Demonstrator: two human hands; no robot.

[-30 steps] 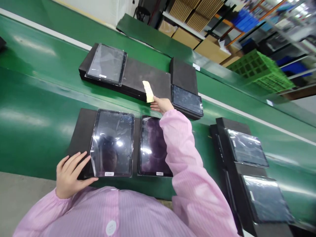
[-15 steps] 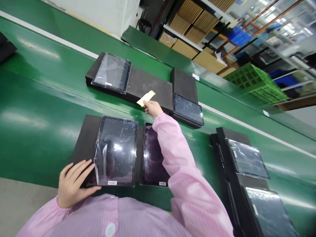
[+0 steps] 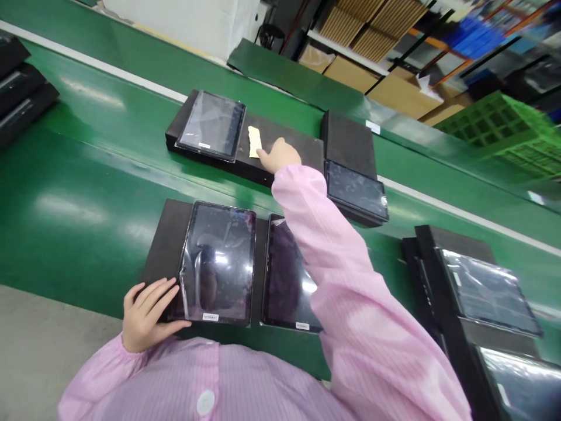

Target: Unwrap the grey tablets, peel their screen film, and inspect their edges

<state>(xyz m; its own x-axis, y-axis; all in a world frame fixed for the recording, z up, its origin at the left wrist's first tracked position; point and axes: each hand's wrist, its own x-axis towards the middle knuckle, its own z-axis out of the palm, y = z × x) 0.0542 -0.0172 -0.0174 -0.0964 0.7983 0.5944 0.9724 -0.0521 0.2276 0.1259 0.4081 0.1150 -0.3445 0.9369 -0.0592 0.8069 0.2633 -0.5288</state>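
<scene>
My right hand [image 3: 280, 154] reaches across the green belt to the far black foam tray [image 3: 284, 146]. Its fingertips press a small yellow strip [image 3: 254, 142] that lies flat on the tray, beside a film-covered tablet [image 3: 213, 124]. My left hand [image 3: 146, 313] rests with its fingers apart on the left part of the near black tray [image 3: 164, 251]. Its fingertips touch the edge of the left tablet [image 3: 219, 263]. A second tablet [image 3: 284, 280] lies right of that one, partly under my pink sleeve.
Another tablet [image 3: 356, 188] sits on a black tray right of my right hand. Black trays with film-wrapped tablets [image 3: 486, 289] are stacked at the right. More dark trays [image 3: 20, 93] lie at the far left. Cardboard boxes and a green crate [image 3: 504, 126] stand behind the belt.
My right hand moved the yellow strip forward and left, from held up in the air to lying flat on the far tray. My left hand stayed on the near tray.
</scene>
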